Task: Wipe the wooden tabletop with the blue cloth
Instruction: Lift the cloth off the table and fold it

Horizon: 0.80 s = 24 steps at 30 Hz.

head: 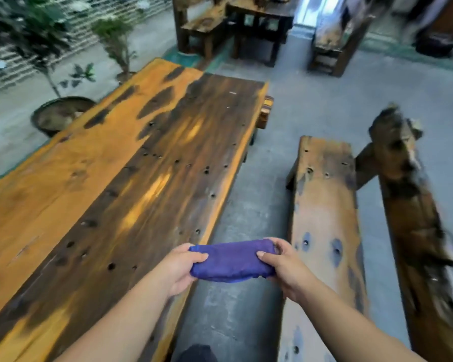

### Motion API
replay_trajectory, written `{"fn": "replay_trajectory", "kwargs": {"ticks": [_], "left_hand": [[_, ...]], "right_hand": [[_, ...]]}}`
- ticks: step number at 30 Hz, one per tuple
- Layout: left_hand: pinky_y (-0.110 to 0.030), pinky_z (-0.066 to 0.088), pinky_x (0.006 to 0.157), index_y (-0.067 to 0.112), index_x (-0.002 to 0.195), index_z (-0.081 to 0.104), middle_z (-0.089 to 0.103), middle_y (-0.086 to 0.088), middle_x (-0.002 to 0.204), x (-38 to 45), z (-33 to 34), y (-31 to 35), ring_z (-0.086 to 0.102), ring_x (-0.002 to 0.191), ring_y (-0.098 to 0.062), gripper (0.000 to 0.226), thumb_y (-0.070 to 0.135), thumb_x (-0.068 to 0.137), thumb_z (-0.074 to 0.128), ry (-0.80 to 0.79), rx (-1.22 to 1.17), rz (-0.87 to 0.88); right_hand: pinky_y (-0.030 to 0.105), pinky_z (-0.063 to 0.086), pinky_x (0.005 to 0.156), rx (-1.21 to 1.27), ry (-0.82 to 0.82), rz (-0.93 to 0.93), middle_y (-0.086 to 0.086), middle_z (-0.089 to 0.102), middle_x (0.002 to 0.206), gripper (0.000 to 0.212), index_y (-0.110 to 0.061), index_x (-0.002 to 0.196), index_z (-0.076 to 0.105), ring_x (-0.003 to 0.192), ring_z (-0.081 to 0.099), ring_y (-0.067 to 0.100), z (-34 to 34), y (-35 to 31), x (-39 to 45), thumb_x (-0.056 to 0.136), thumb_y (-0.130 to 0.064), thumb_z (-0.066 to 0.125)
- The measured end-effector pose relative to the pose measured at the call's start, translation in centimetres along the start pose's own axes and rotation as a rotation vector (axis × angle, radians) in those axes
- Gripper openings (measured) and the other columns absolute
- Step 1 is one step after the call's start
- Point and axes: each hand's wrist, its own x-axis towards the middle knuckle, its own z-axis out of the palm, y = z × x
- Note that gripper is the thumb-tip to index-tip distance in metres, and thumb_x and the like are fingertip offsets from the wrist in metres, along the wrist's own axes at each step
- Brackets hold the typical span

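Observation:
A folded blue cloth (pixel 232 260) is stretched between both hands, in the air over the gap beside the table's right edge. My left hand (pixel 179 269) pinches its left end and my right hand (pixel 285 270) grips its right end. The long wooden tabletop (pixel 110 184) fills the left half of the view, orange and dark brown with several small holes. The cloth does not touch the wood.
A wooden bench seat (pixel 324 205) runs parallel on the right, with its rough backrest (pixel 413 210) beyond. Grey concrete floor (pixel 249 212) lies between table and bench. Potted plants (pixel 60 113) stand at the far left. More wooden furniture (pixel 256 24) stands at the back.

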Motion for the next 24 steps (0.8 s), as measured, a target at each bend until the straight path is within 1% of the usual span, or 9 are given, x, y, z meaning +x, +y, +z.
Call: {"fn": "replay_trajectory", "kwargs": {"ticks": [2, 4, 6, 11, 14, 17, 19, 21, 24], "left_hand": [[-0.038, 0.056, 0.066, -0.002, 0.091, 0.055, 0.068, -0.022, 0.083, 2.1, 1.4, 2.2, 0.067, 0.073, -0.03, 0.014, -0.015, 0.088, 0.051, -0.086, 0.1, -0.042], [-0.046, 0.054, 0.075, -0.005, 0.1, 0.055, 0.067, -0.027, 0.091, 5.3, 2.8, 4.7, 0.067, 0.081, -0.034, 0.014, -0.013, 0.09, 0.049, -0.177, 0.192, -0.088], [-0.048, 0.052, 0.076, -0.003, 0.107, 0.053, 0.066, -0.028, 0.096, 8.5, 4.2, 7.5, 0.065, 0.085, -0.036, 0.016, -0.009, 0.092, 0.048, -0.26, 0.29, -0.13], [-0.043, 0.051, 0.077, 0.016, 0.101, 0.051, 0.065, -0.009, 0.097, 15.8, 8.3, 14.5, 0.063, 0.085, -0.025, 0.012, 0.006, 0.095, 0.051, -0.37, 0.465, -0.132], [-0.05, 0.053, 0.078, 0.016, 0.102, 0.051, 0.066, -0.01, 0.106, 19.7, 10.9, 18.1, 0.065, 0.092, -0.027, 0.011, 0.007, 0.094, 0.053, -0.392, 0.444, -0.117], [-0.046, 0.055, 0.074, 0.013, 0.102, 0.053, 0.067, -0.011, 0.102, 23.1, 13.7, 21.1, 0.067, 0.09, -0.027, 0.014, 0.004, 0.091, 0.058, -0.409, 0.392, -0.082], [-0.041, 0.055, 0.074, 0.005, 0.103, 0.055, 0.068, -0.016, 0.096, 26.1, 15.9, 22.9, 0.067, 0.088, -0.027, 0.016, -0.002, 0.089, 0.059, -0.376, 0.351, -0.038], [-0.042, 0.051, 0.081, -0.001, 0.101, 0.055, 0.065, -0.02, 0.092, 29.2, 18.6, 24.7, 0.064, 0.087, -0.03, 0.017, -0.008, 0.086, 0.059, -0.33, 0.326, 0.02], [-0.042, 0.047, 0.084, -0.002, 0.095, 0.054, 0.06, -0.022, 0.09, 33.6, 23.4, 27.5, 0.059, 0.086, -0.03, 0.016, -0.014, 0.085, 0.057, -0.251, 0.309, 0.065]], "right_hand": [[0.03, 0.048, 0.053, 0.005, 0.02, -0.019, 0.007, 0.072, 0.088, 0.028, -0.008, 0.107, 0.057, 0.074, 0.065, 0.021, -1.0, -1.7, 1.8, 0.084, 0.004, 0.067], [0.027, 0.046, 0.049, 0.001, 0.039, -0.024, 0.006, 0.071, 0.088, 0.028, -0.008, 0.109, 0.057, 0.072, 0.065, 0.018, -2.0, -3.6, 4.1, 0.084, 0.003, 0.067], [0.024, 0.043, 0.045, 0.008, 0.064, -0.019, 0.004, 0.071, 0.086, 0.029, -0.008, 0.11, 0.058, 0.068, 0.064, 0.015, -2.7, -5.4, 6.6, 0.085, 0.002, 0.067], [0.027, 0.048, 0.052, 0.107, 0.14, -0.021, 0.015, 0.07, 0.094, 0.029, -0.003, 0.112, 0.057, 0.074, 0.066, 0.022, -4.0, -9.9, 13.4, 0.085, 0.004, 0.064], [0.03, 0.049, 0.056, 0.121, 0.181, -0.029, 0.014, 0.071, 0.09, 0.027, -0.002, 0.11, 0.057, 0.074, 0.066, 0.023, -4.7, -12.6, 17.3, 0.085, 0.005, 0.064], [0.035, 0.048, 0.062, 0.138, 0.197, -0.057, 0.019, 0.069, 0.091, 0.03, 0.002, 0.111, 0.056, 0.077, 0.064, 0.027, -6.3, -15.0, 21.3, 0.083, 0.005, 0.066], [0.033, 0.05, 0.06, 0.132, 0.194, -0.059, 0.019, 0.069, 0.09, 0.03, 0.002, 0.111, 0.056, 0.076, 0.065, 0.028, -7.6, -16.8, 24.8, 0.083, 0.006, 0.067], [0.032, 0.053, 0.058, 0.16, 0.18, -0.069, 0.019, 0.07, 0.09, 0.029, 0.001, 0.11, 0.056, 0.076, 0.066, 0.027, -9.3, -19.0, 28.8, 0.083, 0.008, 0.065], [0.033, 0.049, 0.061, 0.146, 0.148, -0.076, 0.02, 0.069, 0.088, 0.026, 0.002, 0.11, 0.056, 0.075, 0.063, 0.028, -12.0, -23.0, 34.6, 0.085, 0.009, 0.063]]}}
